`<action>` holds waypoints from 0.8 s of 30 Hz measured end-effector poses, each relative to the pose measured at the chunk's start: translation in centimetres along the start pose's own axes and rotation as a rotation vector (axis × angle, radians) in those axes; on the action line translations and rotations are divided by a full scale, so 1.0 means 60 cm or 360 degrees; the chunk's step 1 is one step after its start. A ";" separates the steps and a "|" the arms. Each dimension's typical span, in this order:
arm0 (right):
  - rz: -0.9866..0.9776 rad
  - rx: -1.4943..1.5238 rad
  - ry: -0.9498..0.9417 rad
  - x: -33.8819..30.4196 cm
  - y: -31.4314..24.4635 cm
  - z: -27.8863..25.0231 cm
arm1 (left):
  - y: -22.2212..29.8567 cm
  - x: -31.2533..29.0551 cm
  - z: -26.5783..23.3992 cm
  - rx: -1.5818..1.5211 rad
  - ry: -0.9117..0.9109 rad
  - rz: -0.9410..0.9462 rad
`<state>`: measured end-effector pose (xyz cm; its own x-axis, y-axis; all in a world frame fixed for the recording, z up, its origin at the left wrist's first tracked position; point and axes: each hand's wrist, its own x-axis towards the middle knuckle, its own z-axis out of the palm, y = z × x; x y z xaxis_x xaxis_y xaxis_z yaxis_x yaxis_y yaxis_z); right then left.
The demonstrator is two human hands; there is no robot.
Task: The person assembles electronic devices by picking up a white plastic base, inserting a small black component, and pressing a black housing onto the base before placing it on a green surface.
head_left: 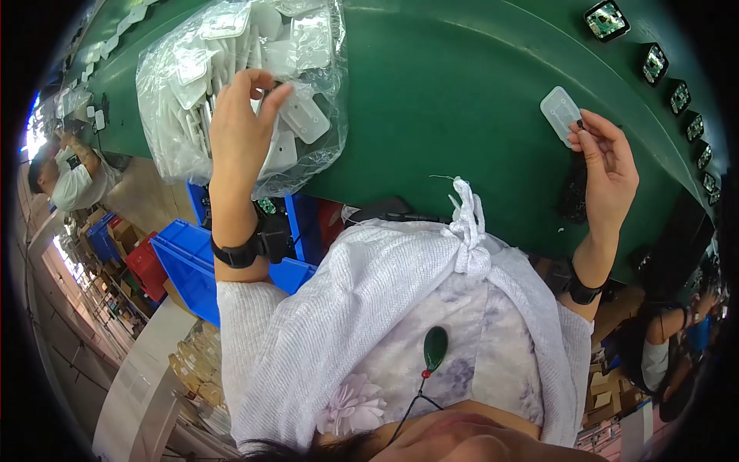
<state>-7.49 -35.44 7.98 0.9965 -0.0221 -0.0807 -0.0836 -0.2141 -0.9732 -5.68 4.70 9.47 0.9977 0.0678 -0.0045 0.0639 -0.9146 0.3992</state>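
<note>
Many white plastic plates [308, 119] fill a clear bag [159, 94] at the desk's [439, 100] near edge; left hand [241, 127] loosely spread above, right hand [608, 165] pinching a small black piece [580, 123].

2 o'clock: a row of black-cased circuit boards [655, 63]; 9 o'clock: I see a blue crate [183, 266], a red crate [146, 266] beyond, a co-worker [73, 189] in a pale top further off; 8 o'clock: yellowish bundles [196, 358]; 4 o'clock: a second co-worker [656, 360], cardboard boxes [604, 394]
</note>
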 end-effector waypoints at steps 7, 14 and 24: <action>0.0009 0.0079 -0.0053 -0.004 -0.008 0.027 | 0.006 -0.012 0.020 0.0100 -0.0126 0.0176; 0.0096 0.0228 -0.0198 -0.010 -0.017 0.063 | 0.031 -0.019 -0.013 -0.0119 -0.0067 0.0022; -0.0016 0.0320 -0.0201 -0.011 -0.040 0.067 | 0.214 -0.018 0.052 -0.1213 -0.0028 0.0265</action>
<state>-7.91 -31.00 9.53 0.9909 0.1042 -0.0850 -0.0840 -0.0144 -0.9964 -5.87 -8.35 11.75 0.9934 -0.0584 0.0986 -0.1136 -0.3858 0.9156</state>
